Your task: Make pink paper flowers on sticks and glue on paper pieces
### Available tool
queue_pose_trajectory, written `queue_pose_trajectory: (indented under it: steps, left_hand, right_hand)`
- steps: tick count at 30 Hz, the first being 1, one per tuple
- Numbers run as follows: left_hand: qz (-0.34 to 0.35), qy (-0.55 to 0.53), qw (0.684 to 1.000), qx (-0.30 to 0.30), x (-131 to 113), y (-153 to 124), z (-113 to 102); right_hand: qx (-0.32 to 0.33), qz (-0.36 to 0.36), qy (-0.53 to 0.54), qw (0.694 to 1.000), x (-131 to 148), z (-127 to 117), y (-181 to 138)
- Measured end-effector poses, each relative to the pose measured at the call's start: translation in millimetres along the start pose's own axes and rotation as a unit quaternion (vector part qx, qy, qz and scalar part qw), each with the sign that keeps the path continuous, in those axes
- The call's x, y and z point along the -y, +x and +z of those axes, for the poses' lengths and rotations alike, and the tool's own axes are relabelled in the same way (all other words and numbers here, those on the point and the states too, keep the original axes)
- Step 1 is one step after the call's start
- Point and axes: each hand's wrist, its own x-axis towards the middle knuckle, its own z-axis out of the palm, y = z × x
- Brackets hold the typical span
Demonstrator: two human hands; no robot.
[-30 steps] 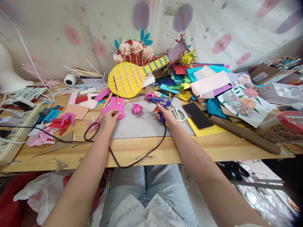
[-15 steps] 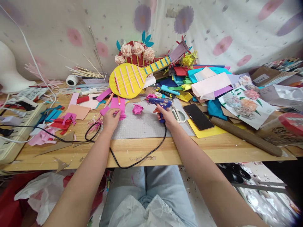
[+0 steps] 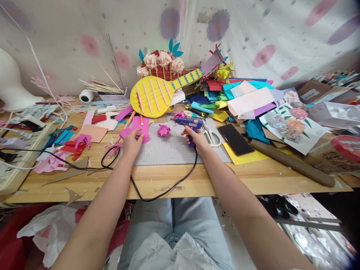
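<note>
My right hand (image 3: 198, 139) is wrapped round the handle of a blue hot glue gun (image 3: 188, 122), its nozzle pointing left over the grey cutting mat (image 3: 168, 153). On the mat's left side lies bright pink paper (image 3: 137, 123). My left hand (image 3: 133, 141) is at that paper's lower edge, fingers curled and thumb close to them, seemingly pinching a piece; the exact grip is partly hidden. Between the hands sits a crumpled pink paper flower (image 3: 163, 130). White-handled scissors (image 3: 212, 138) lie just right of the glue gun.
A yellow paper-covered lute (image 3: 153, 96) leans at the back. Coloured paper (image 3: 250, 101) is piled behind right. A phone (image 3: 235, 139) and wooden rod (image 3: 292, 163) lie right. The black cord (image 3: 165, 195) loops past the table's front edge. A power strip (image 3: 25, 157) stands left.
The glue gun and my right hand have shifted very slightly left and down. My left hand stays at the pink paper, its fingers slightly moved.
</note>
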Motion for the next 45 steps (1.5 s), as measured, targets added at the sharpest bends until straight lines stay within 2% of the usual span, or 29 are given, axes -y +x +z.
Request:
queue_pose_trajectory:
  steps: [4,9,12,16,19,21,28,38,45]
  left_hand:
    - [0.003,0.019,1.000,0.006,1,1,1]
    - [0.076,0.023,0.996,-0.046,1,1,0]
    - [0.069,0.004,0.996,-0.058,-3,-2,-1]
    - [0.046,-0.059,0.996,-0.045,-7,-5,3]
    - [0.041,-0.105,0.993,-0.029,-9,-8,8]
    - [0.036,-0.123,0.992,-0.014,-10,-10,11]
    - [0.058,-0.109,0.992,0.018,-14,-17,11]
    - [0.071,-0.122,0.989,0.032,-13,-17,11]
    - [0.071,-0.111,0.990,0.040,-17,-18,10]
  right_hand:
    - [0.001,-0.001,-0.002,1.000,-1,0,0]
    - [0.000,-0.012,-0.021,1.000,0,1,-1]
    - [0.010,-0.041,-0.032,0.999,3,4,-6]
    - [0.057,-0.058,-0.080,0.993,8,10,-15]
    - [0.111,-0.038,-0.146,0.982,10,16,-20]
    - [0.125,-0.022,-0.182,0.975,10,19,-22]
    - [0.101,-0.024,-0.235,0.966,7,20,-21]
    - [0.097,-0.081,-0.308,0.943,-2,18,-17]
    - [0.096,-0.063,-0.341,0.933,0,18,-17]
